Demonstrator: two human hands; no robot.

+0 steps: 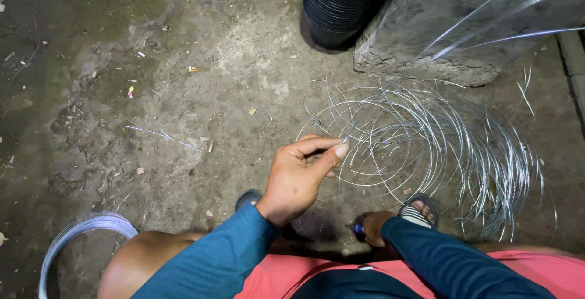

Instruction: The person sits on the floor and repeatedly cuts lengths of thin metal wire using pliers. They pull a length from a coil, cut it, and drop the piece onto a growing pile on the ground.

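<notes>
Left hand (298, 177) is raised over the ground w/ thumb and forefinger pinched on the end of a thin silver wire (345, 139); other fingers curl in. That wire end runs into the loose pile of wire loops (439, 146) lying flat on the ground just right of the hand, spread wide in front of the right foot.

Right hand (373, 227) sits low near the lap, closed around a small tool w/ a blue handle (359, 229); the rest of the tool is hidden, can't tell what kind.

A sandal (419, 209) is on the right foot, touching the pile's near edge. Bottom left, well apart, a tight wire coil (79, 229) shows beside the knee. At top, a black stack of pots (344, 3) stands next to a rough concrete block (426, 43).
</notes>
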